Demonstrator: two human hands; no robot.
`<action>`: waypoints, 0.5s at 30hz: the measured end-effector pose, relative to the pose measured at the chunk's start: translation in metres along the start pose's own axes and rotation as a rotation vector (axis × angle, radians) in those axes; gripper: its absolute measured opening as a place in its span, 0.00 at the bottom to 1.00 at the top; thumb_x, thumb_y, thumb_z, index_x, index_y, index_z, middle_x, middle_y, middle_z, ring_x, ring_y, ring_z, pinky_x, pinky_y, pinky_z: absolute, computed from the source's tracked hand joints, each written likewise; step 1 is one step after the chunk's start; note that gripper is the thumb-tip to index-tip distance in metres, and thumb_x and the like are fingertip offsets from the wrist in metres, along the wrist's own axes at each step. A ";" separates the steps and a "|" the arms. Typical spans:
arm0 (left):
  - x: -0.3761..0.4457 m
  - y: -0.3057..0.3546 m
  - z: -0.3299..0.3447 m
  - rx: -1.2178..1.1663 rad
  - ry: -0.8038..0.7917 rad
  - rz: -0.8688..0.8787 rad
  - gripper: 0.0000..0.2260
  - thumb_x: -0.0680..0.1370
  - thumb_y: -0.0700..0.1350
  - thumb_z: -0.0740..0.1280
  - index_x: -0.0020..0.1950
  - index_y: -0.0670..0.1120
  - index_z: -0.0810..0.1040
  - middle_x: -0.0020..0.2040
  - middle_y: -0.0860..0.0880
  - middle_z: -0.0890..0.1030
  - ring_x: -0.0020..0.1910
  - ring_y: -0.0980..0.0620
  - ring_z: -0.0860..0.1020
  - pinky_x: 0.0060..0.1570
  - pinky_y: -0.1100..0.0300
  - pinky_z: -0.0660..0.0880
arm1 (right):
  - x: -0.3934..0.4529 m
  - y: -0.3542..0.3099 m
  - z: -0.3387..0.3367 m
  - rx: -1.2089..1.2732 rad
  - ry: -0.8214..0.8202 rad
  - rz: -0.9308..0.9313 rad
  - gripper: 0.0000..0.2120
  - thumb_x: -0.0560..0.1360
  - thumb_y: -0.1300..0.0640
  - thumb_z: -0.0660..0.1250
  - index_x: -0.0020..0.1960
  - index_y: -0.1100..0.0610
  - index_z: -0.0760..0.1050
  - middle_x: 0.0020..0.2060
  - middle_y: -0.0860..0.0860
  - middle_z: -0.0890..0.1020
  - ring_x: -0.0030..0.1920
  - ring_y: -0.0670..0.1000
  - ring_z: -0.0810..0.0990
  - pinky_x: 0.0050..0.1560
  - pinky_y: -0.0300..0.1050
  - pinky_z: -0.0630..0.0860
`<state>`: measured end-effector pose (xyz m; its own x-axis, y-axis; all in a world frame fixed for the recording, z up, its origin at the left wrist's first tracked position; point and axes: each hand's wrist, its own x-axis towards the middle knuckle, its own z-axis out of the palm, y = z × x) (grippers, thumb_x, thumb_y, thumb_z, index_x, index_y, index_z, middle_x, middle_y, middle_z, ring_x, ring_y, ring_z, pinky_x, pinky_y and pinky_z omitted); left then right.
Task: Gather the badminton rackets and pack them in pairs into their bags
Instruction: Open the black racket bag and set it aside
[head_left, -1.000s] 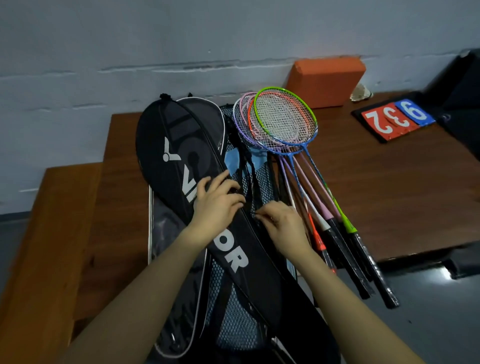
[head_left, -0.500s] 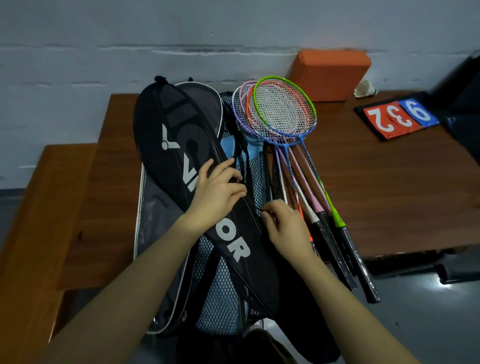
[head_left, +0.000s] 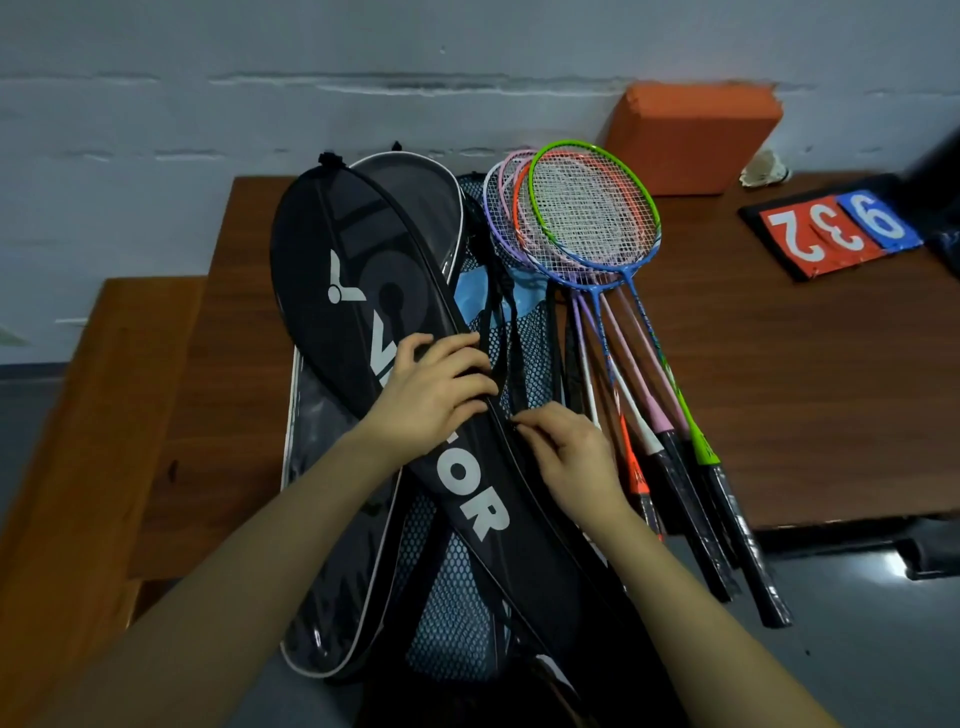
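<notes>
Black bag being pinned flat on tabletop by left hand, fingers spread narrow over its edge. Right hand, just right of bag, being pinched shut on something small at bag's edge, likely zip pull; too small to tell.

Risk: pull being jerked while bag overhangs tabletop edge, bag being dragged off.

Rackets being left fanned right of bag, none bagged yet. Bag contents not being shown. Mesh bags being partly covered under black bag.
</notes>
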<state>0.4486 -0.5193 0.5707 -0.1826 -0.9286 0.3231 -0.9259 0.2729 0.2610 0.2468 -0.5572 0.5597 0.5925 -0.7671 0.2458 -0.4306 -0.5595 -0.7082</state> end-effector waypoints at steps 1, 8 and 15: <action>0.000 -0.001 0.001 0.008 0.018 0.015 0.10 0.75 0.50 0.61 0.49 0.50 0.80 0.53 0.53 0.80 0.65 0.52 0.67 0.61 0.48 0.57 | 0.000 -0.001 0.001 0.021 0.014 0.009 0.08 0.73 0.62 0.64 0.49 0.59 0.80 0.40 0.50 0.82 0.41 0.45 0.78 0.43 0.48 0.77; 0.002 -0.013 0.008 0.046 0.146 0.043 0.10 0.77 0.47 0.62 0.48 0.46 0.82 0.48 0.51 0.82 0.59 0.51 0.73 0.63 0.40 0.66 | 0.008 0.010 -0.004 -0.208 -0.017 -0.111 0.10 0.71 0.64 0.64 0.50 0.58 0.81 0.39 0.50 0.82 0.39 0.49 0.80 0.38 0.44 0.72; 0.018 -0.029 0.007 0.009 0.152 -0.240 0.10 0.74 0.52 0.63 0.45 0.51 0.84 0.48 0.54 0.83 0.60 0.51 0.74 0.68 0.44 0.59 | -0.026 0.035 -0.024 -0.245 -0.170 -0.048 0.14 0.72 0.58 0.59 0.50 0.55 0.82 0.39 0.49 0.82 0.39 0.53 0.81 0.38 0.45 0.73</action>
<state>0.4696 -0.5456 0.5622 0.0932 -0.9178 0.3860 -0.9397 0.0470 0.3387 0.1999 -0.5648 0.5442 0.7125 -0.6863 0.1460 -0.5387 -0.6684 -0.5128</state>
